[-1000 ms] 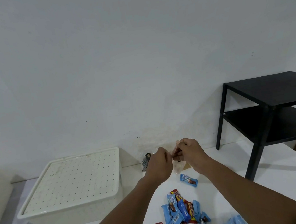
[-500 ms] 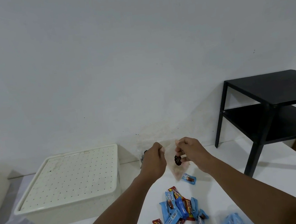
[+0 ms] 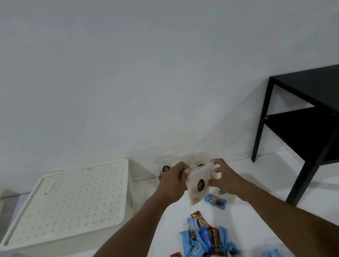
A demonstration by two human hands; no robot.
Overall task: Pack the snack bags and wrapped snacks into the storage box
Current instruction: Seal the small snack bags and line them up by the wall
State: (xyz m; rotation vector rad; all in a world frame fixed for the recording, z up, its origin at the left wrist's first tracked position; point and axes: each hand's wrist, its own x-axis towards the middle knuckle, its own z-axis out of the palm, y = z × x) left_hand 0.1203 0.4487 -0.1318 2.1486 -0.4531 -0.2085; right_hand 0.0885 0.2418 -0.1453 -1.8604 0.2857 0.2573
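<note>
Both hands hold a clear plastic snack bag (image 3: 197, 185) with a dark round snack inside, raised above the white table. My left hand (image 3: 173, 180) pinches its upper left corner. My right hand (image 3: 225, 178) grips its upper right edge, fingers curled over the rim. A single blue wrapped snack (image 3: 215, 201) lies just below the bag. A pile of blue and red wrapped snacks (image 3: 203, 244) sits nearer to me. The cream storage box (image 3: 68, 206) stands to the left with its perforated lid on.
Another clear bag with dark round snacks (image 3: 165, 169) rests against the wall behind my hands. A bag of blue snacks (image 3: 270, 256) lies at the bottom right. A black two-tier side table (image 3: 310, 126) stands at the right. The white wall rises right behind the table.
My hands have spread apart and pulled the clear bag's top edge wide. The bag now hangs flatter between them, its dark snack lower down.
</note>
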